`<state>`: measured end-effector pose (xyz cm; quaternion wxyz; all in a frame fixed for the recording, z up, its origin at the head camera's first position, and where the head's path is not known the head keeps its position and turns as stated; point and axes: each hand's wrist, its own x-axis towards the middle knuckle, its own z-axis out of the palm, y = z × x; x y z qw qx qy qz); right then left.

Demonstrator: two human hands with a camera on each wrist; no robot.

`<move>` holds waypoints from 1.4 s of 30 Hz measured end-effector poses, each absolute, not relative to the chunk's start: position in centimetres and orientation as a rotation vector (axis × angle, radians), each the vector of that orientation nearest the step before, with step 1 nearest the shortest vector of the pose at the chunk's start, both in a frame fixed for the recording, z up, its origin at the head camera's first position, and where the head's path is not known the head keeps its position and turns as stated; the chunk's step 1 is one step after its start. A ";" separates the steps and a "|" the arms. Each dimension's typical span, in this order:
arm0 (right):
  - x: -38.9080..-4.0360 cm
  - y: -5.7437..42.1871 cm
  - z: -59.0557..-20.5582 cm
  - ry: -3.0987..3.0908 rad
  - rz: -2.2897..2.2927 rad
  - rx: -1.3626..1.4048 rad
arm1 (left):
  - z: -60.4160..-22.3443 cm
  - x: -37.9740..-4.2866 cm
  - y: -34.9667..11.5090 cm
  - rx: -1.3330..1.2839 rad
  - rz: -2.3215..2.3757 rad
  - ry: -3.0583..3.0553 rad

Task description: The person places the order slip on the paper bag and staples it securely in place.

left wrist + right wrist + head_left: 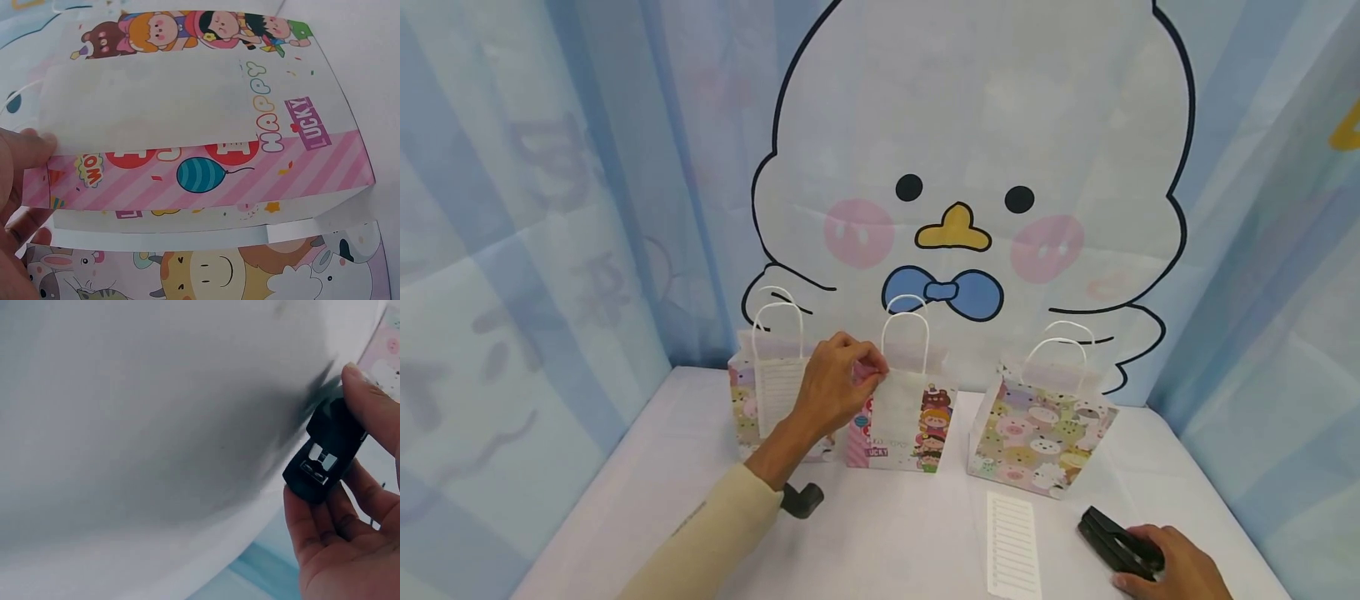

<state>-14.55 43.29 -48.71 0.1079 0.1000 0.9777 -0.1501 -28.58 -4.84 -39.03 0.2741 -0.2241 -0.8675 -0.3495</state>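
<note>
My left hand [835, 383] pinches the top edge of the middle paper gift bag [934, 429] together with a blank-looking white paper slip [898, 408]. In the left wrist view, the thumb presses the end of the slip [150, 103] flat against the bag's cartoon front, while the other fingers reach behind the bag wall. At the front right of the table my right hand [1183, 567] holds a black stapler [1112, 542]. From the right wrist view the thumb lies on one side of the stapler [337, 440] and the fingers on the other.
To the left stands an animal-print gift bag [745, 417] with a lined slip [778, 392] on its front. Another animal-print bag [1037, 437] stands at the right. A lined white slip [1013, 546] lies on the table before it. Behind the bags hangs a cartoon-printed curtain [962, 108].
</note>
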 end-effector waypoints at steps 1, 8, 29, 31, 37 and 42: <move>-14.5 43.1 -48.6 2.885 -0.447 0.289 | -39.0 -28.6 -4.9 -0.604 -0.940 -2.333; -14.3 40.5 -47.4 2.934 -0.569 0.270 | -39.0 -28.7 -5.0 -0.593 -0.948 -2.339; -15.2 31.7 -44.6 2.874 -1.154 0.288 | -39.1 -28.5 -5.1 -0.592 -0.936 -2.330; -15.3 30.8 -44.4 2.856 -1.201 0.273 | -39.1 -28.5 -5.1 -0.591 -0.938 -2.333; -15.7 28.1 -44.1 2.855 -1.289 0.143 | -39.0 -28.4 -5.0 -0.598 -0.954 -2.330; -16.2 26.2 -43.9 2.831 -1.398 0.048 | -39.0 -28.4 -4.9 -0.596 -0.944 -2.344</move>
